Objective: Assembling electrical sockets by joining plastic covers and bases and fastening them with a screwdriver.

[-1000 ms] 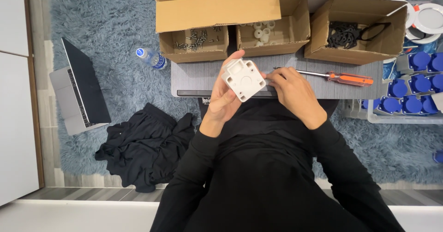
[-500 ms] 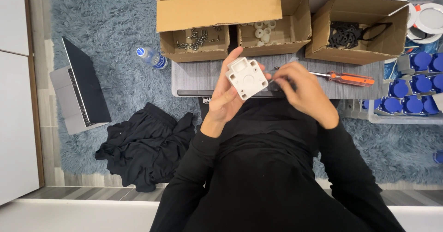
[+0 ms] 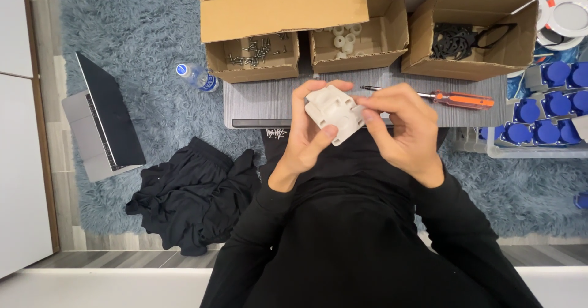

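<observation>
- Blue shaggy rug (image 3: 122, 32) under my low grey bench (image 3: 269, 97); three open cardboard boxes (image 3: 367, 32) along its far edge, one screwdriver (image 3: 459, 98).
- One white square plastic part (image 3: 334, 113) over the near edge, ribbed, pinched by my left hand (image 3: 309, 133) and right hand (image 3: 401, 127).

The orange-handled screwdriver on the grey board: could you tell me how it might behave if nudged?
The screwdriver lies flat on the grey board, free of both hands. Its rounded handle suggests it may roll sideways when pushed. The thin metal shaft looks stiff, so it should probably lift without bending.
</observation>
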